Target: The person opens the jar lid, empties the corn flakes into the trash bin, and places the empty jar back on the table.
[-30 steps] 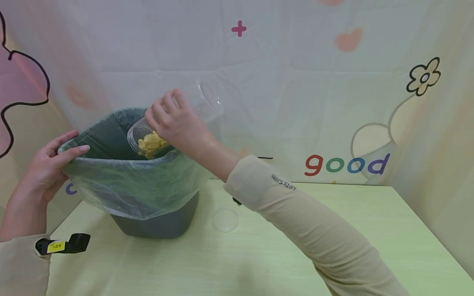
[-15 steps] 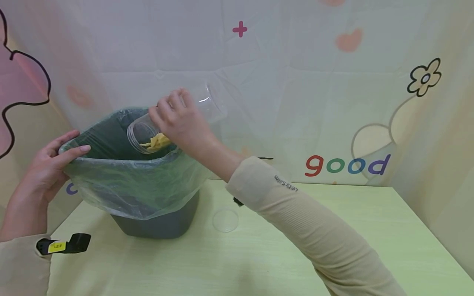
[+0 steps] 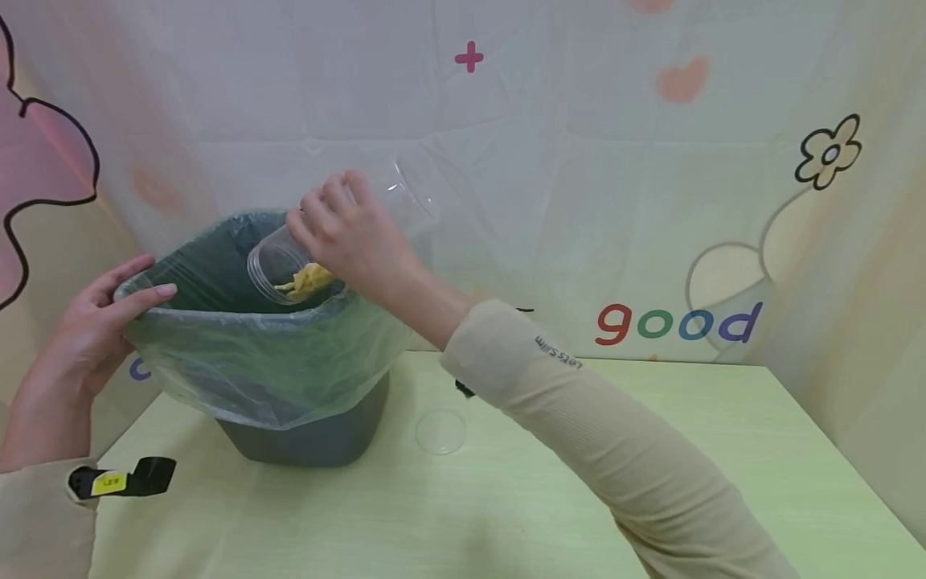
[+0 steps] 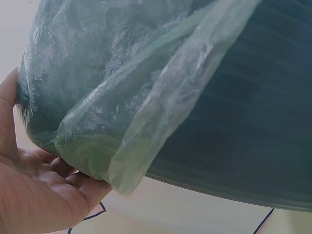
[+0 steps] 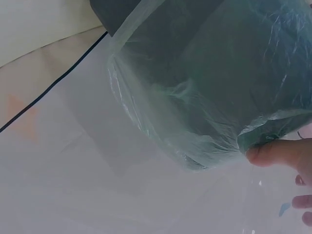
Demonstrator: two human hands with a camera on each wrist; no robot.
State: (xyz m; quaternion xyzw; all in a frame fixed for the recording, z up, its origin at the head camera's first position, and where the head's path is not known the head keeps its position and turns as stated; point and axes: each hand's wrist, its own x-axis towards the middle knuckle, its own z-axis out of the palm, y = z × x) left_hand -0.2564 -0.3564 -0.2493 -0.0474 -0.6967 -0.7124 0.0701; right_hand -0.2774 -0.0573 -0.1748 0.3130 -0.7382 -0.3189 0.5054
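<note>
A dark grey trash bin (image 3: 311,446), lined with a translucent green plastic bag (image 3: 268,366), stands on the left of the table. My left hand (image 3: 90,326) grips its left rim through the bag, thumb on the inner side; the left wrist view shows fingers under the bag's fold (image 4: 136,122). In my right hand (image 3: 358,233) is a clear plastic jar (image 3: 412,201), tilted with its mouth down and left inside the bin's opening. Crumpled yellow stuff (image 3: 309,280) lies near the jar's mouth. The bin's bottom is hidden. My right thumb (image 5: 270,152) touches the bag's edge in the right wrist view.
A clear round lid (image 3: 440,432) lies flat on the pale green table (image 3: 579,498), right of the bin. Behind stands a printed cloth backdrop (image 3: 542,177). A black camera strap (image 3: 123,480) is on my left wrist.
The yellow stuff at the jar's mouth looks smaller than a second ago, and a larger lump there is gone from view. My right hand has shifted slightly right; the left hand keeps still.
</note>
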